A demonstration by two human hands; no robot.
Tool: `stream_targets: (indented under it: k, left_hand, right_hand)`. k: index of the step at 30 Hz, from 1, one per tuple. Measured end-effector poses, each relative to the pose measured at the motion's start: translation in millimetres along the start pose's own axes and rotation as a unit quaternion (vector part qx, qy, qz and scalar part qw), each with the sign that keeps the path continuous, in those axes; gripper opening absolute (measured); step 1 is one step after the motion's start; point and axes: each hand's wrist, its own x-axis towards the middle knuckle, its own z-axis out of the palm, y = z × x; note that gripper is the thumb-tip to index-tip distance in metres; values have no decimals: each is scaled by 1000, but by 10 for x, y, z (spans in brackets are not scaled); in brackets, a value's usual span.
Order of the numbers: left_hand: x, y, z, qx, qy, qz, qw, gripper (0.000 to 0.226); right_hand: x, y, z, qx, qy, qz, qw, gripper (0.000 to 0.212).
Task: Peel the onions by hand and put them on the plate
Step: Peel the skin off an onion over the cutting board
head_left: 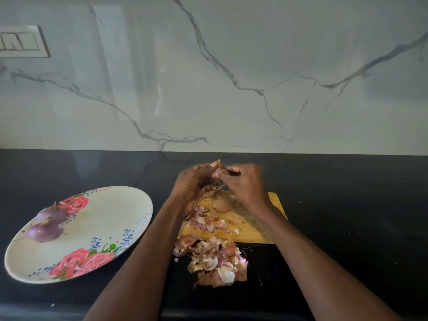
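Observation:
Both hands are raised above the far end of a wooden cutting board [252, 230]. My left hand [196, 181] cups a small onion [216, 173], which is mostly hidden by the fingers. My right hand [246, 181] pinches a strip of its papery skin at the top. Two peeled purple onions [45, 230] lie on the left part of a cream plate [102, 223] printed with pink roses. The plate sits on the black counter to the left of my arms.
Loose onion skins [215, 262] are piled on the board's near edge and on the black counter [347, 205] in front of it. A marble wall rises behind the counter, with a switch panel [23, 41] at upper left.

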Motion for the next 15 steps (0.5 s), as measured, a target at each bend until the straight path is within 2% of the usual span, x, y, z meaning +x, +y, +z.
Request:
stream_targets:
  k: [8,11,15]
  left_hand:
    - [-7,3,19,-26,-10,-3,1000,6]
    - [-6,20,27,-65,-17,-5,998,11]
    - [8,24,32,-76,-5,-6,997,10]
  right_hand:
    - [4,87,39,-10,25,27,999,9]
    - [38,142,51,31,34,65,997,13]
    - [31,86,17,52,58,61,995,16]
